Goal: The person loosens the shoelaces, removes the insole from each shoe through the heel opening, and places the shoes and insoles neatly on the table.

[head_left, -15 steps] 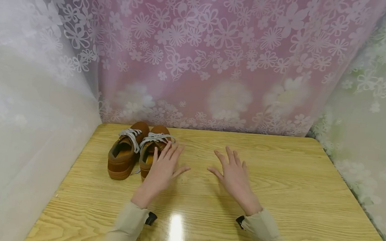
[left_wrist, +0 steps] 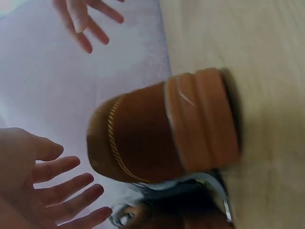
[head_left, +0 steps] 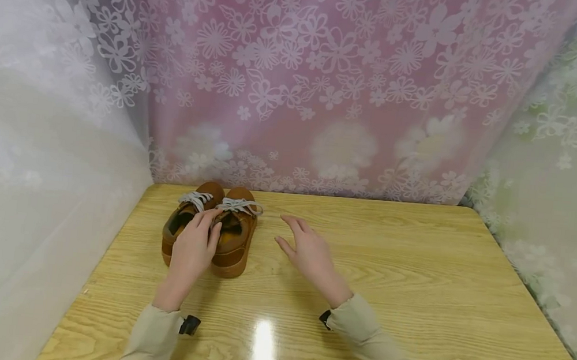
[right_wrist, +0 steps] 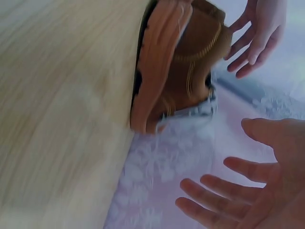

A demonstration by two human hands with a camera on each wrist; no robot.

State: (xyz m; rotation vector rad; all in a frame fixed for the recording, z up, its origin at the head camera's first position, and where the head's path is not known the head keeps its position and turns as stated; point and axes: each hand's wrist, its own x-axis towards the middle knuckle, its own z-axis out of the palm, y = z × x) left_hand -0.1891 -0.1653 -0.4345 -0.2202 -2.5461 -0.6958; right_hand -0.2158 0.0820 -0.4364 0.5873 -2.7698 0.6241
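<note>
A pair of brown lace-up shoes stands side by side at the table's back left, toes toward the curtain. My left hand hovers over the gap between them, fingers spread and loosely bent, partly covering the left shoe. The right shoe shows its heel and grey laces. To its right, my right hand is held in the air, palm turned toward it and fingers apart. In the right wrist view a strip of space separates the right hand from the shoe. Neither hand holds anything.
The shoes stand on a wood-grain table. A pink flowered curtain hangs along its back edge. Pale sheeting closes the left side, and a flowered sheet hangs on the right.
My left hand has moved left from above the right shoe to between the two shoes, uncovering the right shoe's heel. My right hand has moved left, closer to that shoe.
</note>
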